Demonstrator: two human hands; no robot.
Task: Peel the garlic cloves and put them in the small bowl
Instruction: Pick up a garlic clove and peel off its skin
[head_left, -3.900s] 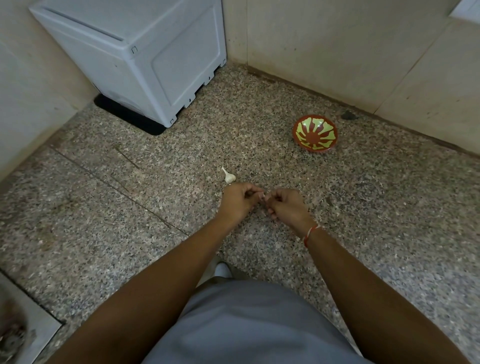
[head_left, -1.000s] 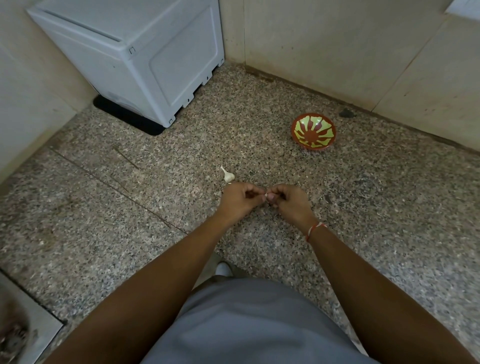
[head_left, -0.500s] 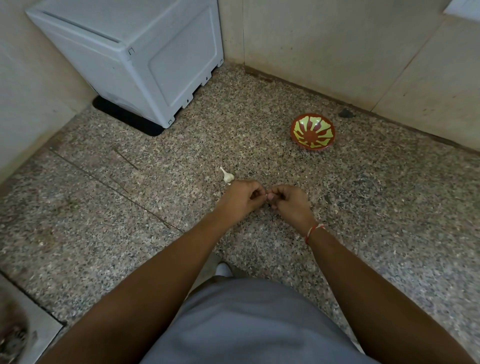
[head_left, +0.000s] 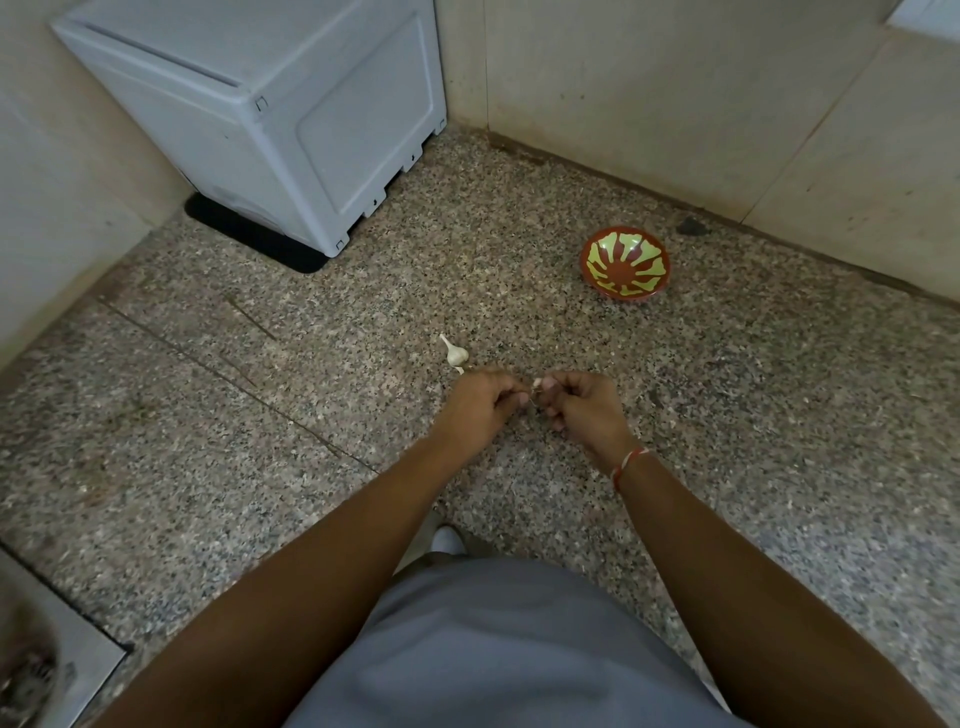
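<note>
Above the speckled floor (head_left: 727, 467), left hand (head_left: 480, 402) and right hand (head_left: 584, 408) both pinching one garlic clove (head_left: 537, 384); small bowl (head_left: 625, 264) well apart.

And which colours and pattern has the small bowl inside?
Red-brown small bowl with yellow-green petal shapes; head view.

Garlic clove (head_left: 536, 384) between both hands.

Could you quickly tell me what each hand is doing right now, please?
Left hand: fingers curled, pinching the garlic clove.
Right hand: fingers curled, pinching the same clove from the other side.
</note>
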